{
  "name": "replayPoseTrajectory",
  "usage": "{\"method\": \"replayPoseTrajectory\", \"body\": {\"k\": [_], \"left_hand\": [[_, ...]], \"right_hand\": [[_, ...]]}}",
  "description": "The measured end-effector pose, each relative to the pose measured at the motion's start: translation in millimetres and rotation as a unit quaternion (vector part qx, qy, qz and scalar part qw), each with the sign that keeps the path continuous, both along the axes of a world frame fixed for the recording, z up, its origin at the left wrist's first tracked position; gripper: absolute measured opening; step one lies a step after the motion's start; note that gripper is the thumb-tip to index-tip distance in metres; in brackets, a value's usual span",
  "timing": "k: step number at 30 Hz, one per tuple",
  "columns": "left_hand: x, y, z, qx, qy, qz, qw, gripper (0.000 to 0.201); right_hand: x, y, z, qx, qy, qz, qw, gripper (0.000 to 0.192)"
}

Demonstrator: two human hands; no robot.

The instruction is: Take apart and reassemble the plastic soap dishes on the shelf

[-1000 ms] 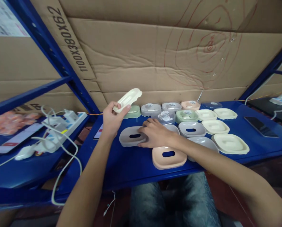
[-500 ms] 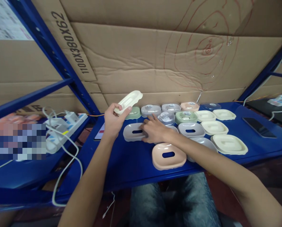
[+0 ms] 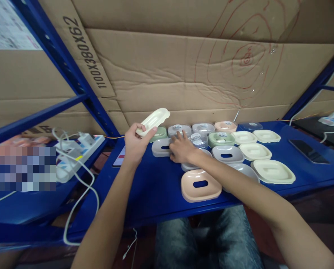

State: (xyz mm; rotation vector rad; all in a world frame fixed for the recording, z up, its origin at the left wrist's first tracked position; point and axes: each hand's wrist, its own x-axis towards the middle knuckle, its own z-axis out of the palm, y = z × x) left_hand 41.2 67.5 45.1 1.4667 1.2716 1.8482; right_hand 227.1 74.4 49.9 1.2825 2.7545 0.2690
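Note:
My left hand (image 3: 135, 144) is closed on one end of a cream plastic tray (image 3: 155, 120), held tilted above the table. Farther right, my right hand (image 3: 180, 148) grips the right edge of a grey plastic dish (image 3: 159, 148) with an oval slot, which rests on the table. The hand covers that dish's right end. Behind it stand a green dish (image 3: 159, 133) and a grey dish with a clear lid (image 3: 179, 129). A peach slotted dish (image 3: 202, 196) lies nearer me, and another grey slotted dish (image 3: 227, 154) is right of my right hand.
Several cream trays (image 3: 272, 172) lie at the right, near a dark phone (image 3: 308, 151). Another phone (image 3: 119, 158) is partly behind my left forearm. A white power strip (image 3: 91, 149) with cables stands left, beyond a blue shelf post. Cardboard (image 3: 155, 67) walls off the back.
My right hand has shifted the grey slotted dish slightly away from me and to the right, closer to the back row. The left hand still holds the cream tray in nearly the same place.

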Motion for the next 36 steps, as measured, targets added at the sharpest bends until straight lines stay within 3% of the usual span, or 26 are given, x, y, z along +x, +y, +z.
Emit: {"method": "replayPoseTrajectory", "body": {"k": [10,13,15,16,17,19,21,25,27,29,33,36], "left_hand": [[-1.5,0.1,-1.1,-0.019,0.012,0.006,1.0,0.046],[-0.6,-0.5,-1.3,-0.014,0.014,-0.005,1.0,0.046],[0.8,-1.3,-1.1,-0.002,0.018,-0.024,1.0,0.045],[1.8,-1.9,-0.9,0.007,0.024,-0.038,0.999,0.044],[2.9,-2.7,-0.6,0.017,0.034,-0.053,0.998,0.043],[5.9,-4.7,0.1,0.041,0.064,-0.087,0.993,0.042],[9.9,-7.5,0.8,0.057,0.096,-0.124,0.986,0.04],[18.7,-13.3,-1.0,0.065,0.144,-0.166,0.973,0.039],[22.0,-15.4,-4.2,0.07,0.172,-0.163,0.969,0.04],[24.3,-17.0,-7.8,0.08,0.213,-0.155,0.961,0.038],[27.6,-21.0,-11.7,0.089,0.287,-0.156,0.941,0.04],[28.4,-23.5,-10.4,0.082,0.289,-0.183,0.936,0.051]], "right_hand": [[-0.1,3.6,-1.4,0.008,0.018,-0.003,1.0,0.043],[11.5,4.4,5.6,-0.015,0.103,0.009,0.995,0.039],[21.2,7.1,12.5,-0.072,0.227,0.014,0.971,0.035],[25.8,8.5,16.2,-0.118,0.31,0.003,0.943,0.035],[30.1,9.3,19.8,-0.178,0.405,-0.02,0.897,0.033],[37.4,8.0,25.9,-0.295,0.568,-0.079,0.764,0.031],[43.3,2.2,29.3,-0.367,0.658,-0.112,0.648,0.029],[54.1,-13.7,26.6,-0.432,0.734,-0.069,0.519,0.036],[59.3,-19.1,21.7,-0.437,0.761,-0.044,0.477,0.047],[64.2,-22.4,16.1,-0.401,0.775,-0.029,0.488,0.052],[82.3,-25.6,9.2,-0.312,0.763,-0.018,0.565,0.051],[121.6,-25.8,12.3,-0.237,0.758,-0.06,0.604,0.048]]}}
